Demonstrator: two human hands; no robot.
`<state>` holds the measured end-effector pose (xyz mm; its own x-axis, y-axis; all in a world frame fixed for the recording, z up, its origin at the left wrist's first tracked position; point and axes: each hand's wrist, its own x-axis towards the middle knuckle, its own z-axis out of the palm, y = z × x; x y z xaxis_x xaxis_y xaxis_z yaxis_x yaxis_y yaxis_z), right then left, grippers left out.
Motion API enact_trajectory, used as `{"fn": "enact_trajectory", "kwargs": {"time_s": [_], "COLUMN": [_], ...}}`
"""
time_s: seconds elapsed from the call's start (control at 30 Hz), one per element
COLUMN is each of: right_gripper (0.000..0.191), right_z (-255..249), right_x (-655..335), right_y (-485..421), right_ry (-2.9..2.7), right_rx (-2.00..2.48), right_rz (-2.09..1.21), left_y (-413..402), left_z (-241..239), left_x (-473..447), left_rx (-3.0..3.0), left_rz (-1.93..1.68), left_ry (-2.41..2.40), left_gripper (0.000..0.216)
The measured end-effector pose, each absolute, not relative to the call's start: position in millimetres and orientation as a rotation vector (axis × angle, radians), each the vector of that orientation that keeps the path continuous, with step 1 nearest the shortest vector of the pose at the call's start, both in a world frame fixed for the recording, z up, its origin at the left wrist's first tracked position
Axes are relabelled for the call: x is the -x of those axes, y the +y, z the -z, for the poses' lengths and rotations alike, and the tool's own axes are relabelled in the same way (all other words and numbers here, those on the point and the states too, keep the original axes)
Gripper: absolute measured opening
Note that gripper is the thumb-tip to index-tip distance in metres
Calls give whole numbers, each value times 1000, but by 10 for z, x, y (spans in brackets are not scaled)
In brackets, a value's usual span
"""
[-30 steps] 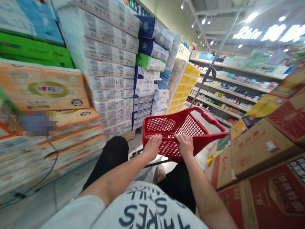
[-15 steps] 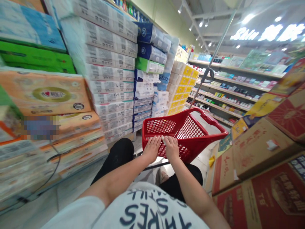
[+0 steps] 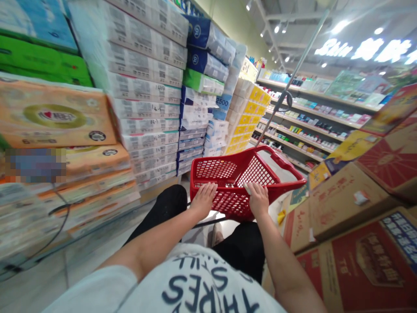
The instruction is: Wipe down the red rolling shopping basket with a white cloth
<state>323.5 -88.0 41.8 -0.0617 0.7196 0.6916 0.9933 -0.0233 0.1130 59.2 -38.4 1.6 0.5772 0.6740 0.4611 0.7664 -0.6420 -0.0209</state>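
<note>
A red plastic shopping cart (image 3: 228, 204) with mesh sides stands before my knees, its handle end toward the right. Its basket shows nothing inside. My left hand (image 3: 202, 202) is hooked over the near rim, left of the middle, fingers pointing into the basket. Farther right on the same rim, my right hand (image 3: 259, 201) has its fingers curled over the edge. A gap of bare rim lies between the two hands. Both thumbs are partly hidden.
Tall stacks of wrapped tissue packs (image 3: 146, 91) line the left side, with orange packs (image 3: 58, 115) closest. Cardboard cartons (image 3: 352, 202) crowd the right. A metal pole (image 3: 293, 78) rises behind the cart, before stocked shelves (image 3: 316, 117).
My right hand has slid right along the rim, away from my left hand, which has shifted slightly left. The view has turned a little, and the cart sits slightly farther left.
</note>
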Motion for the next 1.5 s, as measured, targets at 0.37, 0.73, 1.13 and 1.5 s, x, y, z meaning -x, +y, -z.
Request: {"fn": "enact_trajectory", "kwargs": {"time_s": [0.37,0.73,1.13,1.5], "right_gripper": [47,48,46,43], "right_z": [-197,-125,-443,-279], "right_x": [-2739,-2109,-3220,-3077], "right_y": [-744,-642,-898,-850], "right_ry": [-1727,-2025,-1834,-1621], "right_rx": [1794,1635,1768,1848], "right_rz": [715,632,876,861], "left_y": [-381,-372,-377,-435], "left_z": [-81,-2,-13,-46], "left_x": [-557,-523,-503,-562], "left_rx": [2635,2593,2615,2610], "left_rz": [582,603,625,619], "left_ry": [-1221,-1218,-1170,-1225], "left_gripper": [68,66,70,69]}}
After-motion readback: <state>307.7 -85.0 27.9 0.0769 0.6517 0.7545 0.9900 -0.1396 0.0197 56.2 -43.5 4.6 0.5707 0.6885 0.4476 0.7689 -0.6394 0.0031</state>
